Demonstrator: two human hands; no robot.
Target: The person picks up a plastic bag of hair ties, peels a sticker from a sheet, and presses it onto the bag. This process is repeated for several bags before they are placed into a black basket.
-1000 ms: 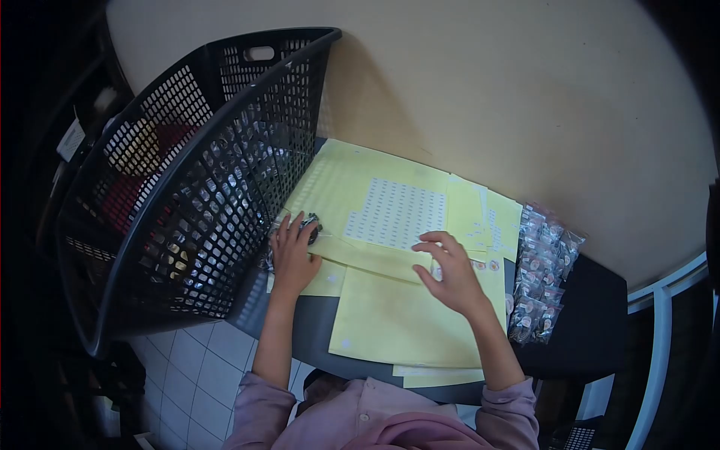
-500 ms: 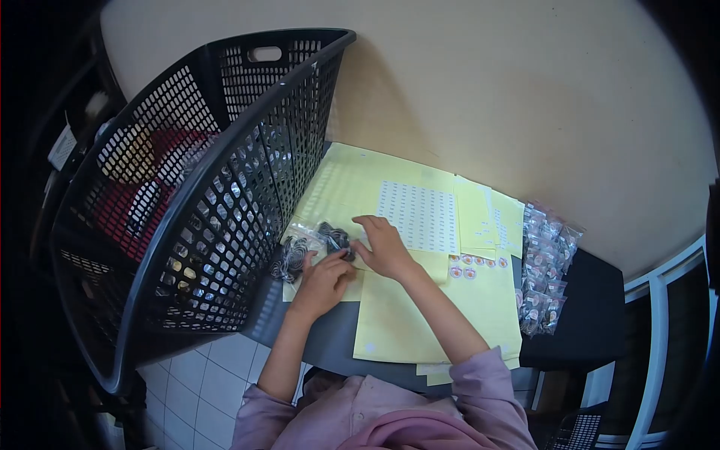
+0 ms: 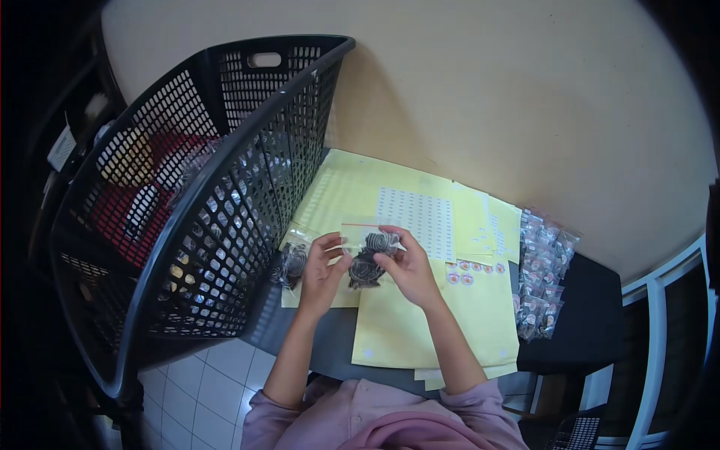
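Note:
A small clear plastic bag [image 3: 365, 262] with dark coiled items inside is raised over the yellow paper. My right hand [image 3: 406, 268] grips its right side between thumb and fingers. At the bag's left edge is my left hand [image 3: 324, 271], thumb and fingers closed on that side. Another bag of dark coils [image 3: 291, 264] lies to the left, beside the basket. Behind my hands lies a white sheet of small printed labels [image 3: 416, 219] on yellow paper [image 3: 435, 330]. Round orange-and-white stickers [image 3: 466, 278] sit to the right of my right hand.
A tall black perforated basket [image 3: 259, 161] holding red cloth and clear packets stands at the left. Several filled clear bags [image 3: 541, 270] lie in rows on the right of the black table [image 3: 592, 307]. A wall rises behind.
Both hands have lifted a bag of dark coils off the table, and it now hangs between them. My right hand has moved right and down; my left hand has moved slightly right and up.

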